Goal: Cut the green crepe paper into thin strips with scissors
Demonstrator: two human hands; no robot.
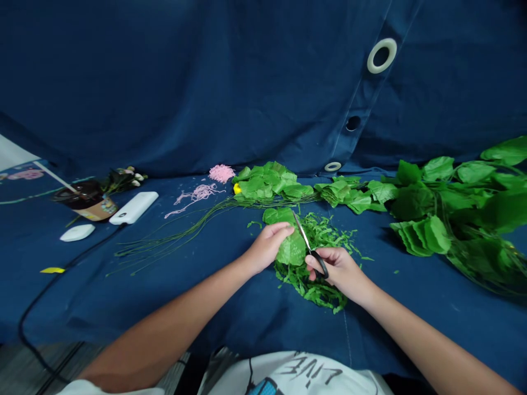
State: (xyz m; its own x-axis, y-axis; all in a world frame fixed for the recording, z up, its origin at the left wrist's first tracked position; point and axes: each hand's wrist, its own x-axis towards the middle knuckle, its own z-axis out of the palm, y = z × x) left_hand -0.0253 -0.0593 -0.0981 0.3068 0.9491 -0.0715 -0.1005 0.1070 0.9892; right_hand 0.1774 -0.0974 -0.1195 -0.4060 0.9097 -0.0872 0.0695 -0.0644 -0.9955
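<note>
My left hand [269, 247] pinches a green leaf piece [291, 249] between thumb and fingers. Black-handled scissors [305, 236] are in my right hand [335, 269], their blades pointing up and away along the right edge of the leaf. Beneath and beside both hands lies a heap of thin green cuttings [325, 296]. Just beyond the hands, a pile of green leaves [265, 181] rests on long thin green stems [181, 233] that spread out to the left.
Pink shredded strands [221, 173], a cup with a straw [88, 200], a white power bank [134, 207], a white case [77, 232] and a black cable [33, 307] are at the left. More leafy bunches [428, 192] fill the right. A blue curtain [206, 82] hangs behind.
</note>
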